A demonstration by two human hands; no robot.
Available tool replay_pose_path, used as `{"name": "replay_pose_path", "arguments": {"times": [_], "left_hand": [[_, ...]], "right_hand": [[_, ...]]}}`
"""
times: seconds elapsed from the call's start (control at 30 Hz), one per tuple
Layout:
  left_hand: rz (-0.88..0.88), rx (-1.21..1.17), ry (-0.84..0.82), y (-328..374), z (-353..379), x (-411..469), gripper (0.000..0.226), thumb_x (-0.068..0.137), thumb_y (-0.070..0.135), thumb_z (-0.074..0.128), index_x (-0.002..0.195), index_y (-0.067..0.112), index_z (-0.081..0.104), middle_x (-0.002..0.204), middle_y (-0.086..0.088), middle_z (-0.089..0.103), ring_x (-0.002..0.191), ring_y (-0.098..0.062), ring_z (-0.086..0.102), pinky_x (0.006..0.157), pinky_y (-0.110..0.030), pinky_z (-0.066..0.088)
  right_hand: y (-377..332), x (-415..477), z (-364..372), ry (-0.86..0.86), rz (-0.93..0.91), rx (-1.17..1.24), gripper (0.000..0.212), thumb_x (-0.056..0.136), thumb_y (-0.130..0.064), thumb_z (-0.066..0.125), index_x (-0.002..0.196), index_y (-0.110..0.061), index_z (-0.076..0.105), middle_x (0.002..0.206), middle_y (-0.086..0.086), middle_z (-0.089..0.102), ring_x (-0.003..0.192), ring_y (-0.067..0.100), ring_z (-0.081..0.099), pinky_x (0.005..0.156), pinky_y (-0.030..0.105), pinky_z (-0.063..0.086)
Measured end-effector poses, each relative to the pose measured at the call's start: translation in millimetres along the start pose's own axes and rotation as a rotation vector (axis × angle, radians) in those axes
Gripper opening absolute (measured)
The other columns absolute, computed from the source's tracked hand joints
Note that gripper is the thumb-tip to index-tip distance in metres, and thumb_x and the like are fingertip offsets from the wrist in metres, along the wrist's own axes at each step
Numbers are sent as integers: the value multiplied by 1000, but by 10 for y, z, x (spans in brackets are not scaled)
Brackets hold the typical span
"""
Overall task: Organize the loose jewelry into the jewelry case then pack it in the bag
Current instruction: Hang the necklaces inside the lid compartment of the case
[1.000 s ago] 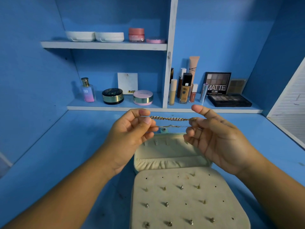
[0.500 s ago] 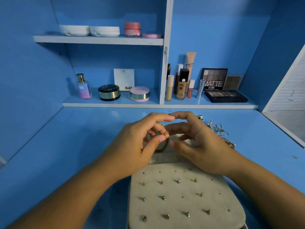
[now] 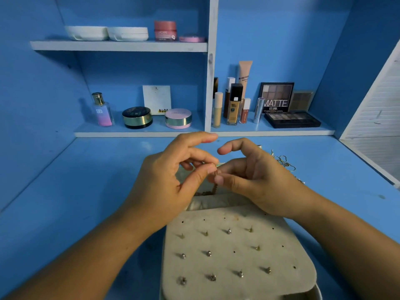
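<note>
A cream jewelry case (image 3: 216, 204) lies open on the blue desk, its near flap (image 3: 236, 252) studded with several small earrings. Over the case's far half, my left hand (image 3: 173, 180) and my right hand (image 3: 255, 178) meet fingertip to fingertip, both pinching the ends of a gold chain bracelet (image 3: 213, 189). The bracelet hangs in a loop down into the case. Loose silver jewelry (image 3: 283, 162) lies on the desk just right of my right hand, partly hidden by it. No bag is in view.
Behind the hands, a low shelf (image 3: 138, 133) holds a perfume bottle (image 3: 101, 110), round compacts, foundation bottles and eyeshadow palettes (image 3: 290, 119). An upper shelf carries white cases and a pink jar. A white louvred panel (image 3: 381, 135) stands at the right.
One second ago the bracelet was stretched straight between my raised hands. The hands have since come together and lowered over the case, and the bracelet now droops in a loop.
</note>
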State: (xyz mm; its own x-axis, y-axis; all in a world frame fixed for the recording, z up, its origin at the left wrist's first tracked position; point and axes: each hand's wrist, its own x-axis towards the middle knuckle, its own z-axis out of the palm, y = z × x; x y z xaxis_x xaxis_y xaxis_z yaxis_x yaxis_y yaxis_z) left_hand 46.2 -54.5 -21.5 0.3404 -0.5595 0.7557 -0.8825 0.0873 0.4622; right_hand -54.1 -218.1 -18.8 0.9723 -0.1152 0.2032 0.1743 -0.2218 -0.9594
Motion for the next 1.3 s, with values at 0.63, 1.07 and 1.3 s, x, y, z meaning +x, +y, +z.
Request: {"name": "replay_pose_path", "arguments": {"times": [0.63,1.07,1.3], "left_hand": [[-154,138,-111,-225,113,-15,17,87,10,70,96,23,76,82,12,67,78,-2,62,72,-7,45],[-128,281,-212,-235,185,91,19,89,16,65,103,24,76,79,9,59,70,-8,59,63,-33,53],[-153,441,-527,-208,322,350,26,95,17,56,114,24,72,80,10,44,85,-19,56,74,-35,47]], "right_hand": [[143,67,-380,226,-155,-557,23,87,-3,63,86,-26,62,75,6,61,67,20,53,66,27,47],[106,33,-509,127,-213,-850,26,87,-7,63,99,-26,75,90,-8,68,78,9,63,74,29,53],[102,41,-608,82,-256,-986,24,83,-3,64,98,-18,76,87,4,67,74,17,62,74,31,53]]}}
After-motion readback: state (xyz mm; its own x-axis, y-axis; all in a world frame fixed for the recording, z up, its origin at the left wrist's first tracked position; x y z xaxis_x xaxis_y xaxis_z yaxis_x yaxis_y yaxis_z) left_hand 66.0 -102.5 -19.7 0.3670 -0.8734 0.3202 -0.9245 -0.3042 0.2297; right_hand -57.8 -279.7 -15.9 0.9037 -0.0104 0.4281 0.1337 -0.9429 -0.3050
